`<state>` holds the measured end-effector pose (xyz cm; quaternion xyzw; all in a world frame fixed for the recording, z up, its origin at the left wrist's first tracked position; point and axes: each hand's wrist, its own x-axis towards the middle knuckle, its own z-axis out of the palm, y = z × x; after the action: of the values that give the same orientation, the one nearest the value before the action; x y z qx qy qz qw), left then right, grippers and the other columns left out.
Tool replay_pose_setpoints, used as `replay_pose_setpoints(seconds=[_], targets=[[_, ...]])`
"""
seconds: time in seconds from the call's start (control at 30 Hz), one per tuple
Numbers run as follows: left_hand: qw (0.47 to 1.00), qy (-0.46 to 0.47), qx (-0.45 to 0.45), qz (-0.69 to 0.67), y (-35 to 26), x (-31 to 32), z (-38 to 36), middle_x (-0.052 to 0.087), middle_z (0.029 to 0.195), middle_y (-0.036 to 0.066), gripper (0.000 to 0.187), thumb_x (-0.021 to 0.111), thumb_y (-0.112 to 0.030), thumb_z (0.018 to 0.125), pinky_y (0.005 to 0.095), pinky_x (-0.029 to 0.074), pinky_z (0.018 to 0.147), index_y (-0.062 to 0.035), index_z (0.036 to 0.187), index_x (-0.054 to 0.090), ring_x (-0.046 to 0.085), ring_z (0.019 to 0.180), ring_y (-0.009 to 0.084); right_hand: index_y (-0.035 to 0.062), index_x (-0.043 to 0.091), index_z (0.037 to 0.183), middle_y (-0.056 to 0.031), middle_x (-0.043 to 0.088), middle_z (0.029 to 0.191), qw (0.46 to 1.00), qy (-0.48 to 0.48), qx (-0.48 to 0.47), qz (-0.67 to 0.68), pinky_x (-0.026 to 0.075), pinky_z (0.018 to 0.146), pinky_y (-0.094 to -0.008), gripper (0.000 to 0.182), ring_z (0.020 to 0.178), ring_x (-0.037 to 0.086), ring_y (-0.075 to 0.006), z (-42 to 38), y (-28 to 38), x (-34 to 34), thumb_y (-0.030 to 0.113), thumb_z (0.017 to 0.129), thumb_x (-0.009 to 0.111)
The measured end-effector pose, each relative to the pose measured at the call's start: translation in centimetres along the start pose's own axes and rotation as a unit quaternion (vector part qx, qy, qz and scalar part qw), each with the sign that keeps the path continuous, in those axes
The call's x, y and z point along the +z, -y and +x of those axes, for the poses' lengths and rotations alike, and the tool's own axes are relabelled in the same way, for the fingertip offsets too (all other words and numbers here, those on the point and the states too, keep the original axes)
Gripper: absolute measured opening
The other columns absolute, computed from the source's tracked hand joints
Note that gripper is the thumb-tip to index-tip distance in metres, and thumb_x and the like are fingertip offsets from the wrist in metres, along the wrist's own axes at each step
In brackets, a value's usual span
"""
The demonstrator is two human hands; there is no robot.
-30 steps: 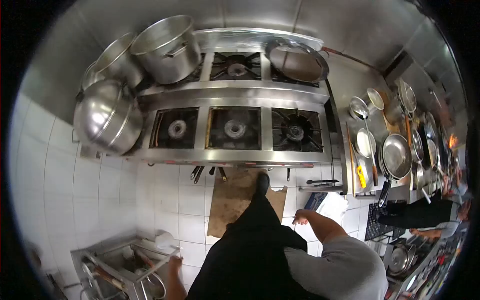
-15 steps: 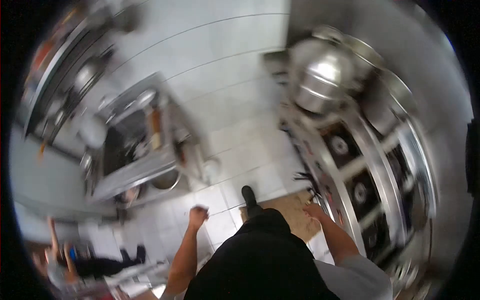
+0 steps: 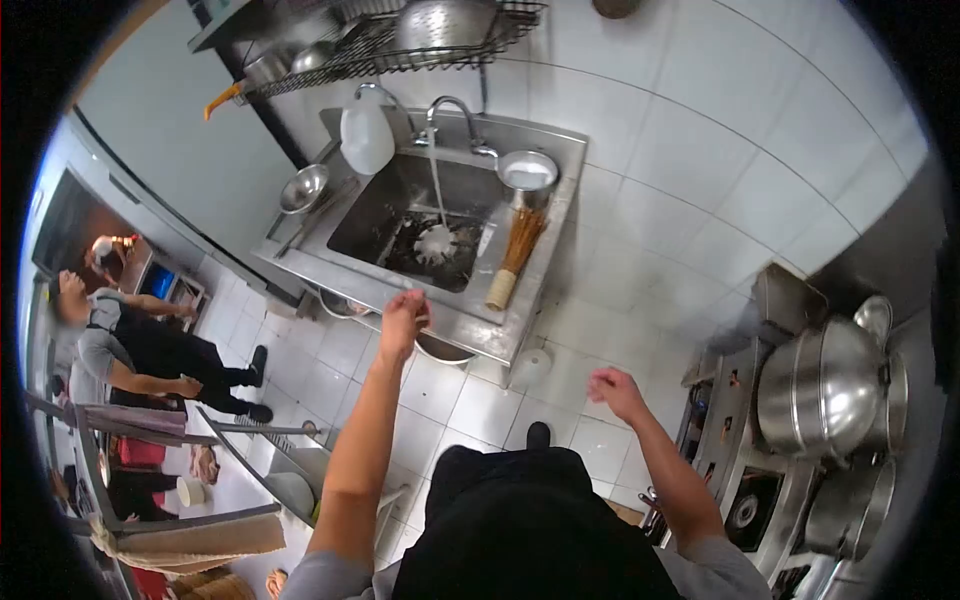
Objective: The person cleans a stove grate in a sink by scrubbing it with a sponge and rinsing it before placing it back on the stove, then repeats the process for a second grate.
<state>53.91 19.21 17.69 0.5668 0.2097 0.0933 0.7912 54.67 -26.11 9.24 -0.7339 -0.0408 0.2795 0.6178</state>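
Note:
My left hand (image 3: 404, 322) hangs in the air just before the front edge of a steel sink (image 3: 470, 318), fingers loosely bent and holding nothing. To the right, my right hand (image 3: 615, 392) is held out over the tiled floor, empty, with its fingers partly apart. A faucet (image 3: 455, 103) runs a stream of water into the basin, which has dark wet residue at the bottom. A bamboo brush (image 3: 518, 255) lies on the sink's right rim, below a metal pot (image 3: 527, 172). A white plastic jug (image 3: 366, 138) hangs at the back left, near a metal bowl (image 3: 304, 189).
A wire rack (image 3: 400, 60) with pans hangs above the sink. Gas burners (image 3: 748, 508) and large steel pots (image 3: 822, 388) stand at right. Another person (image 3: 140, 335) in a black apron stands at left, near a metal-framed cart (image 3: 200, 438). A bucket (image 3: 443, 349) sits under the sink.
My view has swung left, so the sink now lies ahead and the stove has shifted to the right edge. My left hand now appears close to the sink's front. Both hands stay empty.

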Motion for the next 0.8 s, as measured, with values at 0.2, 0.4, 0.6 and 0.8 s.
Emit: replay_pose_setpoints(seconds=[0.2, 0.4, 0.6, 0.8], targets=[[0.998, 0.03, 0.013, -0.048, -4.4, 0.6, 12.6, 0.064, 0.087, 0.008, 0.014, 0.058, -0.015, 0.094, 0.0303, 0.054, 0.065, -0.002, 0.099, 0.06, 0.064, 0.077, 0.0191, 0.0014, 0.059, 0.105, -0.0075, 0.066, 0.095, 0.992, 0.108, -0.053, 0.025, 0.056, 0.072, -0.0297, 0.016, 0.083, 0.066, -0.0151, 10.3, 14.8, 8.4, 0.015, 0.096, 0.059], [0.996, 0.031, -0.029, -0.081, -6.2, 3.0, 27.3, 0.064, 0.092, 0.011, 0.014, 0.057, -0.006, 0.093, 0.0313, 0.054, 0.06, 0.0013, 0.104, 0.059, 0.064, 0.073, 0.0203, 0.0022, 0.056, 0.103, -0.007, 0.065, 0.096, 0.992, 0.107, -0.055, -0.042, 0.054, 0.074, -0.0309, 0.013, 0.082, 0.065, -0.015, 17.0, 18.9, 15.3, 0.013, 0.096, 0.058], [0.973, 0.216, -0.087, 0.006, -9.6, 5.9, 34.7, 0.064, 0.09, 0.011, 0.016, 0.056, -0.008, 0.093, 0.0345, 0.054, 0.057, 0.0015, 0.106, 0.059, 0.065, 0.073, 0.0175, 0.0056, 0.059, 0.105, -0.0061, 0.065, 0.089, 0.938, -0.189, -0.201, -0.211, 0.051, 0.072, -0.0296, 0.018, 0.081, 0.062, -0.0134, 30.6, 25.4, 10.3, -0.001, 0.088, 0.058], [0.75, 0.279, 0.336, 0.497, -5.6, -5.9, 37.3, 0.062, 0.111, 0.02, 0.035, 0.057, -0.02, 0.092, 0.0455, 0.05, 0.085, 0.0028, 0.118, 0.057, 0.063, 0.096, 0.037, 0.007, 0.058, 0.11, -0.0171, 0.066, 0.101, 0.84, -0.139, -0.159, -0.5, 0.049, 0.084, -0.0401, 0.036, 0.097, 0.063, -0.0354, 40.9, 27.2, 5.2, 0.003, 0.075, 0.067]])
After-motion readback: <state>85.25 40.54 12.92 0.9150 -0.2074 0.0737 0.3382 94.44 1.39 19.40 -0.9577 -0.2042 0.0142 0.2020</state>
